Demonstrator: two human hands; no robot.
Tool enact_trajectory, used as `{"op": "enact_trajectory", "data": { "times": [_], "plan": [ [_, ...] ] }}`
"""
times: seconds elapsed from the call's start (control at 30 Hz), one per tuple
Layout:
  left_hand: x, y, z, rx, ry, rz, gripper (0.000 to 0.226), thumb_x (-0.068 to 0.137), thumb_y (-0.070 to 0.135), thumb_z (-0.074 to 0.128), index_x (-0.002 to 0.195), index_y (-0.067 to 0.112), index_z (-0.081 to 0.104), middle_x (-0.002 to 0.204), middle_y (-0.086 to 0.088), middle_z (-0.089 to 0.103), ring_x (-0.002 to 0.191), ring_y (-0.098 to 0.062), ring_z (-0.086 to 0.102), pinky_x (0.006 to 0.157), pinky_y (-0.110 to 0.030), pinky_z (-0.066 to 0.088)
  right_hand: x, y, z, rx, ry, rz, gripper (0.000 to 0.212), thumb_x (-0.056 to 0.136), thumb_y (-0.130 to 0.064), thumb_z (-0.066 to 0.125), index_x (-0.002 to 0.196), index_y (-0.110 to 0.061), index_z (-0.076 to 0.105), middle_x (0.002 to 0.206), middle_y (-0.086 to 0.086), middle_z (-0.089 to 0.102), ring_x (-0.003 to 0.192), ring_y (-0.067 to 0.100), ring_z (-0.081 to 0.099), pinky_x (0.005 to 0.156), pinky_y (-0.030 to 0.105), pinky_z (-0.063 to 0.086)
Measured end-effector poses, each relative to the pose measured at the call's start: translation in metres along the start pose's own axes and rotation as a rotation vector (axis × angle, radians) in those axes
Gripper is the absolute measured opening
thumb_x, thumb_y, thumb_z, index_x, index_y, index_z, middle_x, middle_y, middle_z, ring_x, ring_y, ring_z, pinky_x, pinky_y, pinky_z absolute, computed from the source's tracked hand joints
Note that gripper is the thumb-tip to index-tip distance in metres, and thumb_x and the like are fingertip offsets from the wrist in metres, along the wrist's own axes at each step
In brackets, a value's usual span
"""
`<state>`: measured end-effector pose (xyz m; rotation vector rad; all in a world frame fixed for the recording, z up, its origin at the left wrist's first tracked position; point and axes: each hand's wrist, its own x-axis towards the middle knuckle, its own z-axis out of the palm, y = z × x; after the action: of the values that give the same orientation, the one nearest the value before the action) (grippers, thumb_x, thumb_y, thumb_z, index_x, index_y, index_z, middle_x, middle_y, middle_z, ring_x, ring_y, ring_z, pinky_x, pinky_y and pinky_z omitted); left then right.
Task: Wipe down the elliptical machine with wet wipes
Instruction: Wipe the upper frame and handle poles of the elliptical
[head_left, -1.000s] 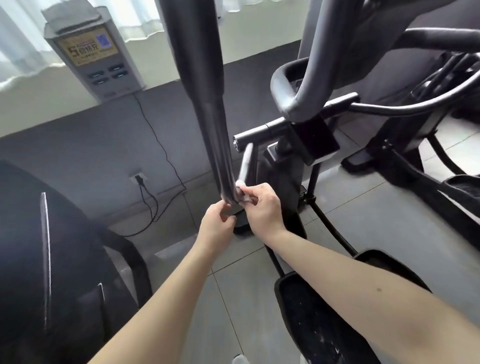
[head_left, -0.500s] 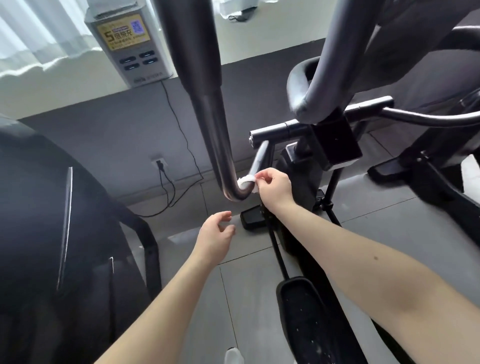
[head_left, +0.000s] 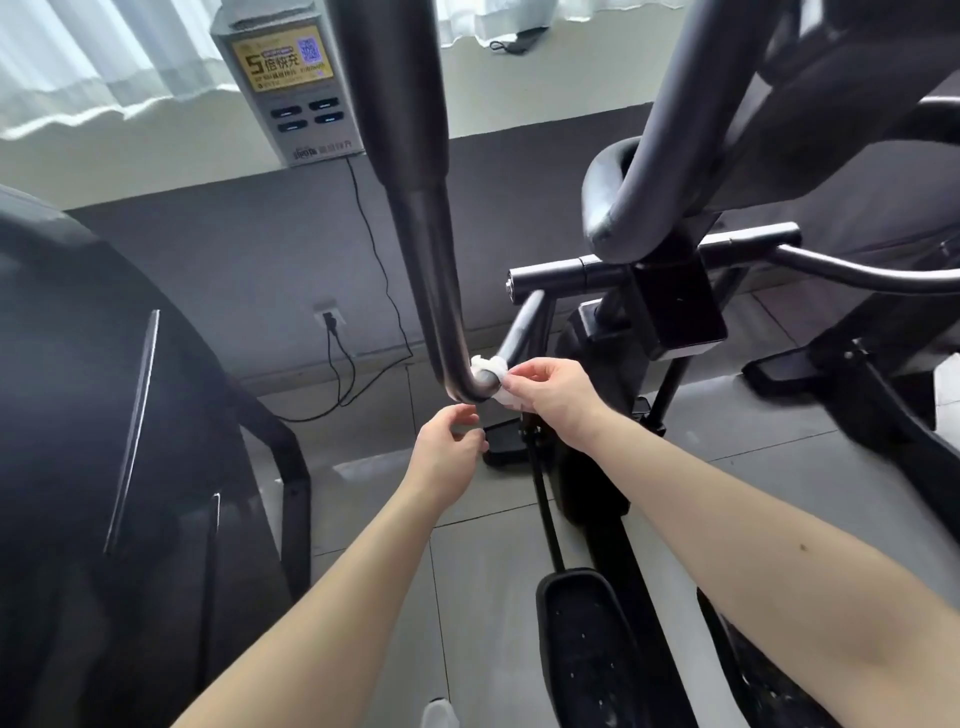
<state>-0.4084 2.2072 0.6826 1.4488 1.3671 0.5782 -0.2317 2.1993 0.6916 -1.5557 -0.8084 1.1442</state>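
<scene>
One wet wipe (head_left: 497, 367) wraps the bent bar (head_left: 441, 291), pinched in right grip (head_left: 553, 400); left grip (head_left: 447, 452) released below.

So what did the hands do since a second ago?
The left hand let go of the handlebar tube and dropped just below its bend, holding nothing. The right hand slid the wet wipe down the tube and round the bend. The right hand still pinches the wipe against the tube.

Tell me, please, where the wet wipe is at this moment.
In the head view, the wet wipe sits mid-frame, wrapped over the lower bend of the handlebar tube, pinched by the right hand; the left hand hovers just below.
</scene>
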Motion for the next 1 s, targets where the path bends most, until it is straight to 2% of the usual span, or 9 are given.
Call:
{"op": "enact_trajectory", "data": {
  "times": [0.23,0.37,0.47,0.53,0.6,0.67,0.83,0.9,1.0],
  "plan": [
    [0.001,0.004,-0.003,-0.014,0.010,-0.018,0.021,0.095,0.006,0.054,0.104,0.023,0.063,0.107,0.006,0.068,0.084,-0.012,0.074,0.084,-0.044,0.058,0.020,-0.032,-0.004,0.423,0.239,0.150,0.019,0.094,-0.004,0.054,0.076,-0.011,0.053,0.080,0.007,0.055,0.074,0.017,0.061,0.089,0.041,0.061],
    [0.004,-0.004,-0.010,-0.039,0.027,-0.031,0.025,0.097,0.004,0.055,0.117,0.016,0.064,0.109,0.004,0.067,0.081,-0.011,0.074,0.085,-0.042,0.058,0.022,-0.026,-0.007,-0.114,0.418,-0.050,0.015,0.087,-0.026,0.068,0.077,-0.015,0.061,0.098,-0.006,0.069,0.093,0.015,0.067,0.090,0.028,0.052],
    [0.007,-0.007,-0.015,-0.051,0.024,-0.028,0.026,0.098,0.003,0.055,0.118,0.016,0.063,0.109,0.004,0.066,0.075,-0.004,0.073,0.081,-0.037,0.058,0.015,-0.014,-0.001,-0.433,0.262,-0.347,0.028,0.087,-0.013,0.065,0.115,-0.012,0.071,0.099,-0.003,0.069,0.101,0.015,0.065,0.095,0.022,0.047],
    [0.009,-0.009,-0.018,-0.049,0.025,-0.022,0.025,0.097,0.002,0.055,0.117,0.014,0.063,0.108,0.003,0.066,0.073,-0.002,0.072,0.076,-0.032,0.056,0.010,-0.004,0.004,-0.516,0.110,-0.416,0.040,0.083,-0.004,0.062,0.122,-0.008,0.069,0.096,-0.002,0.070,0.106,0.016,0.067,0.100,0.020,0.046],
    [0.012,-0.010,-0.020,-0.044,0.026,-0.017,0.024,0.097,0.002,0.055,0.117,0.012,0.064,0.107,0.001,0.067,0.074,-0.003,0.072,0.073,-0.029,0.055,0.009,0.006,0.007,-0.516,0.004,-0.399,0.043,0.087,-0.006,0.059,0.129,-0.010,0.066,0.116,-0.006,0.072,0.123,0.008,0.061,0.108,0.015,0.040],
    [0.015,-0.012,-0.021,-0.034,0.022,-0.012,0.023,0.097,0.003,0.056,0.117,0.011,0.064,0.108,0.000,0.067,0.076,-0.005,0.072,0.072,-0.025,0.055,0.013,0.014,0.008,-0.520,-0.003,-0.448,0.036,0.097,-0.010,0.053,0.131,-0.013,0.062,0.144,-0.005,0.060,0.139,0.005,0.048,0.117,0.020,0.033],
    [0.018,-0.018,-0.022,-0.016,-0.004,-0.020,0.025,0.098,0.005,0.055,0.119,0.015,0.063,0.111,0.002,0.067,0.083,-0.012,0.074,0.077,-0.035,0.057,0.042,0.024,-0.004,-0.865,0.018,-0.729,0.063,0.083,0.018,0.038,0.136,-0.007,0.059,0.146,0.007,0.057,0.144,0.021,0.046,0.123,0.027,0.023],
    [0.018,-0.019,-0.022,-0.005,-0.014,-0.029,0.025,0.098,0.004,0.054,0.117,0.019,0.061,0.112,0.002,0.067,0.085,-0.015,0.074,0.081,-0.040,0.058,0.069,0.015,-0.011,-1.015,0.020,-0.713,0.065,0.077,0.019,0.041,0.133,-0.007,0.059,0.147,0.011,0.054,0.145,0.027,0.043,0.119,0.029,0.023],
    [0.016,-0.019,-0.023,0.011,-0.028,-0.037,0.025,0.099,0.005,0.053,0.116,0.022,0.060,0.112,0.004,0.067,0.086,-0.016,0.074,0.085,-0.042,0.058,0.106,0.001,-0.014,-1.123,0.046,-0.497,0.075,0.084,0.014,0.043,0.154,-0.011,0.038,0.165,0.007,0.030,0.156,0.023,0.018,0.126,0.032,0.011]
  ]
}}
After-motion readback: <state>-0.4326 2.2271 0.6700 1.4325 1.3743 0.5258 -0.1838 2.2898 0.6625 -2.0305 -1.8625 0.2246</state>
